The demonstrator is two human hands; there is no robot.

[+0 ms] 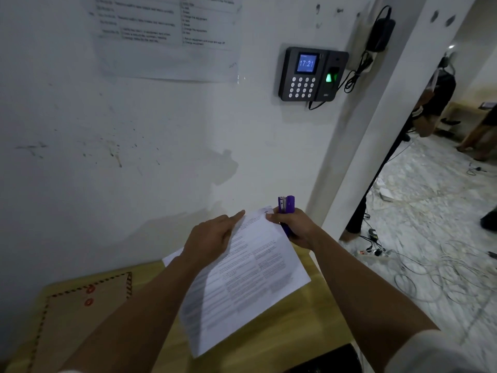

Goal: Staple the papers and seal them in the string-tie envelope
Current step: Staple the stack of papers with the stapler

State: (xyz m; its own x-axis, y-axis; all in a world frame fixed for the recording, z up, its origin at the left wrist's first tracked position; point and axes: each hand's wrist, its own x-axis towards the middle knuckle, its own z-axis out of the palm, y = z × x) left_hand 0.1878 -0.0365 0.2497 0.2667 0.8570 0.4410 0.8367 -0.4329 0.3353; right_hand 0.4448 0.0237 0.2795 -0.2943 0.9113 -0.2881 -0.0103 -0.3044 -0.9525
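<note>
A stack of printed white papers (242,281) is held tilted above the wooden table (271,335). My left hand (212,238) rests on the stack's upper left edge, index finger stretched toward the top corner. My right hand (293,227) grips a purple stapler (286,211) at the papers' top right corner, thumb pressing that corner; the stapler's upper end sticks out above my fist. A brown string-tie envelope (78,316) with two red discs and a striped border lies flat on the table's left side.
A white wall rises right behind the table, with a taped notice sheet (166,39) and a black fingerprint clock (309,74). To the right, a doorway shows a marble floor strewn with cables (419,267), and people standing farther back. A dark object (330,359) sits at the table's near edge.
</note>
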